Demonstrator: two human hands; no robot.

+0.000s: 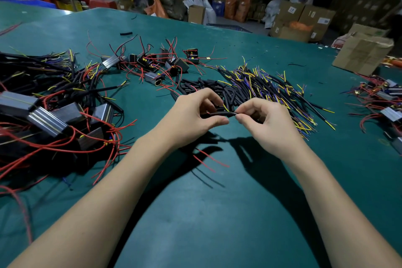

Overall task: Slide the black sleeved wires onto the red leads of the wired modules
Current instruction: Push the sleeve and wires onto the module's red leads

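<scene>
My left hand (191, 115) and my right hand (261, 119) meet above the green table (217, 213), each pinching one end of a short black sleeve (220, 113) held level between them. Just behind my hands lies a heap of loose black sleeves (208, 87). To its right spreads a pile of black sleeved wires (272, 87) with yellow and blue tips. Wired modules with red leads (156, 63) lie scattered further back. Two red leads (208, 160) lie on the table below my hands.
A big tangle of grey modules, red leads and black wires (47, 113) fills the left side. More modules with red leads (382, 102) sit at the right edge. A cardboard box (363, 54) stands at the far right. Boxes and bags crowd the floor beyond.
</scene>
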